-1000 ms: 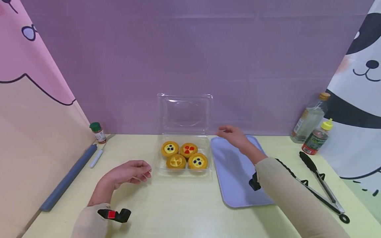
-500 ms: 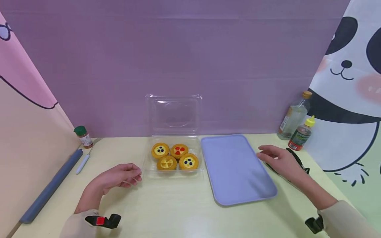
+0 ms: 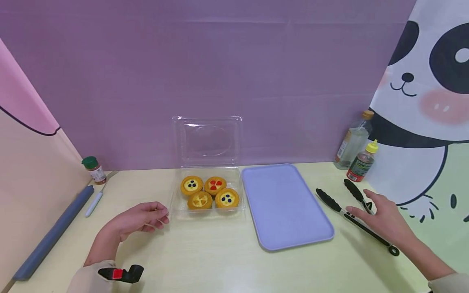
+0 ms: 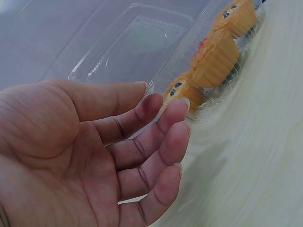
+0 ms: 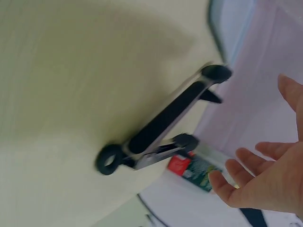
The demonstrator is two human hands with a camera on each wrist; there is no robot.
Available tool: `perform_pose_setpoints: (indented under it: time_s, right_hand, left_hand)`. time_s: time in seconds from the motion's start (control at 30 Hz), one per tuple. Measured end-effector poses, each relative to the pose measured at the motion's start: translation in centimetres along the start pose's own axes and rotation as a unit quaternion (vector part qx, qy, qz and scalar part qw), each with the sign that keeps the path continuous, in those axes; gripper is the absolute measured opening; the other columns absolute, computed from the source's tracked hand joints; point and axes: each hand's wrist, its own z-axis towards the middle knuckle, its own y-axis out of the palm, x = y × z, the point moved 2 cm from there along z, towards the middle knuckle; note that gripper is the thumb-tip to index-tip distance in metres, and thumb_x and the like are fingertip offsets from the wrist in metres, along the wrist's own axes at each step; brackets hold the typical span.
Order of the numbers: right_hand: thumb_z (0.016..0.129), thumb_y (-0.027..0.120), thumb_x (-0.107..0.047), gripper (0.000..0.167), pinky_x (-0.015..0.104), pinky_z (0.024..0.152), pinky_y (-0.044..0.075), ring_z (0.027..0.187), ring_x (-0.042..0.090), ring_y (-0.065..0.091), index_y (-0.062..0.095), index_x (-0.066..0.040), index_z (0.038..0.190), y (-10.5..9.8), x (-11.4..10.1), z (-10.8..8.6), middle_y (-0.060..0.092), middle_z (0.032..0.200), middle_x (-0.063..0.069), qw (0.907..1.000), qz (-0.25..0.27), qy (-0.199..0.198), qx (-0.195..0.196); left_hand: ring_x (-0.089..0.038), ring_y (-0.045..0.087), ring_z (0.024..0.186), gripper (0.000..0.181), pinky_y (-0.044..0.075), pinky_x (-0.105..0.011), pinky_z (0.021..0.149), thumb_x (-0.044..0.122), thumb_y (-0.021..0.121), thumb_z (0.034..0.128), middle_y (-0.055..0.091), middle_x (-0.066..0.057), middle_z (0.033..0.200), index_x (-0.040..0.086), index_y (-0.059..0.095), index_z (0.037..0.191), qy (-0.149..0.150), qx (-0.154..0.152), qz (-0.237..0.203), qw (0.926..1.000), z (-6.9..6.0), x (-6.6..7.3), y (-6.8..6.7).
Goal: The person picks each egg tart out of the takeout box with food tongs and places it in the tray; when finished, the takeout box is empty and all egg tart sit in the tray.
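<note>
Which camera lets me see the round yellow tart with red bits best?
The head view: the round yellow tart with red bits shows its topping clearly from above. The left wrist view shows only some red topping; the right wrist view doesn't show it.

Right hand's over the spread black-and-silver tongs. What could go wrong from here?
The tongs lie spread wide, so the right hand might catch one arm and drag the other.
The yellow-capped bottle with a green-and-red label stands close behind them; a swing might knock it.
Four round golden tarts sit tightly grouped in the clear plastic box; lifting one might disturb its neighbours.
</note>
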Motion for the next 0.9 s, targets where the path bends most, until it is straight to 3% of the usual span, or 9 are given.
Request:
perform_pose_setpoints:
  time_s: [0.13,0.33,0.63,0.9]
  right_hand:
    - [0.088,0.069,-0.056,0.095,0.069,0.094,0.04,0.119,0.062,0.046,0.04,0.019,0.139,0.6,1.4,0.3,0.047,0.131,0.047,0.9988,-0.046,0.017,0.008]
    - [0.086,0.061,-0.07,0.108,0.071,0.087,0.042,0.114,0.066,0.042,0.036,0.021,0.139,1.6,3.0,0.2,0.042,0.132,0.047,0.9923,-0.094,0.076,-0.027]
    - [0.082,0.057,-0.078,0.118,0.07,0.077,0.044,0.113,0.07,0.036,0.029,0.02,0.14,2.2,4.1,0.3,0.033,0.132,0.047,0.9818,-0.074,0.144,-0.099]
    - [0.082,0.059,-0.076,0.118,0.073,0.079,0.042,0.115,0.071,0.033,0.027,0.02,0.141,2.7,5.0,0.8,0.03,0.136,0.049,0.9843,-0.062,0.14,-0.089]
  left_hand:
    - [-0.021,0.062,0.093,0.04,0.052,-0.035,0.081,0.036,0.054,0.1033,0.068,-0.006,0.105,-0.001,0.056,0.119,-0.001,0.001,-0.002,1.0,0.0,0.0,-0.1]
    - [-0.021,0.062,0.092,0.041,0.052,-0.035,0.081,0.037,0.055,0.1028,0.067,-0.006,0.105,-0.001,0.056,0.118,0.001,-0.003,-0.006,1.0,0.1,0.1,-0.1]
    - [-0.021,0.063,0.092,0.04,0.052,-0.035,0.08,0.037,0.055,0.1029,0.068,-0.006,0.105,0.0,0.056,0.117,0.003,-0.004,-0.008,1.0,0.0,-0.1,0.0]
    - [-0.021,0.063,0.092,0.039,0.052,-0.035,0.08,0.036,0.054,0.1033,0.067,-0.006,0.105,0.0,0.056,0.118,0.0,-0.002,-0.005,1.0,0.0,0.0,0.0]
